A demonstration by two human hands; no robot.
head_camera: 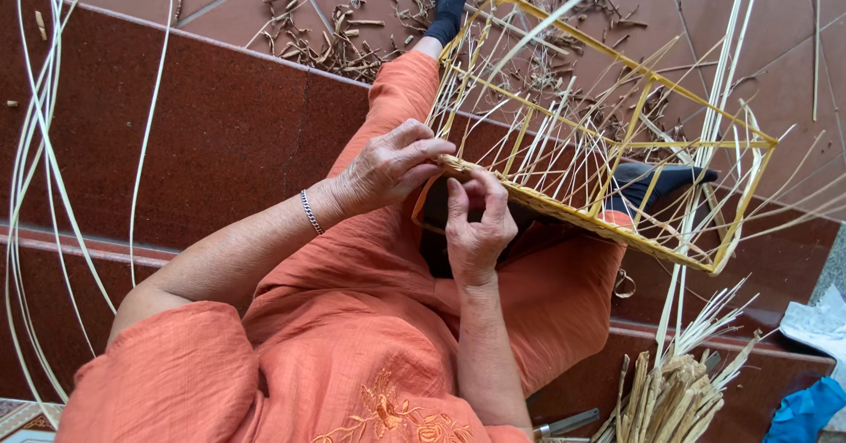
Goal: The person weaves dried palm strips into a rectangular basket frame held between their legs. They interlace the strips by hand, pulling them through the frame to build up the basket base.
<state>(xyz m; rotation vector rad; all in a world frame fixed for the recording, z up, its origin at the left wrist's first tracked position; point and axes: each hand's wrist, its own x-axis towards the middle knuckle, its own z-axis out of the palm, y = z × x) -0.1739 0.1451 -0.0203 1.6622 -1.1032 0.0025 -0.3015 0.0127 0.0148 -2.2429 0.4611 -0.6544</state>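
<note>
A rectangular yellow basket frame with thin pale strips woven through it rests on my lap, over orange clothing. My left hand, a silver bracelet on its wrist, pinches a strip at the frame's near left corner. My right hand grips the same corner from below, fingers curled on the woven edge. Both hands touch the frame close together.
Long pale strips trail over the dark red steps at the left. A bundle of cut strips stands at the lower right beside a blue cloth. Dry scraps litter the tiled floor ahead. My dark-socked feet reach forward.
</note>
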